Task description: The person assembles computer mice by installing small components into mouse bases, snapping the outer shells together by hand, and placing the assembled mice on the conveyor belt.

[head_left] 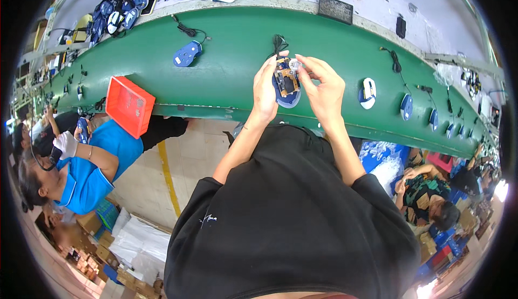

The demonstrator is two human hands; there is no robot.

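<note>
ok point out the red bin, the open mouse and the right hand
Red bin [128,106]: head view, inside bottom
Open mouse [288,84]: head view, exposed inner parts
Right hand [325,88]: head view, back

Small white script-style lettering [209,220] stands on the wearer's black shirt [291,207], left of centre. Faint marks show inside the red bin [121,95], too unclear to read. A blue mouse [187,54] left of the hands bears a pale patch, also unreadable.
</note>
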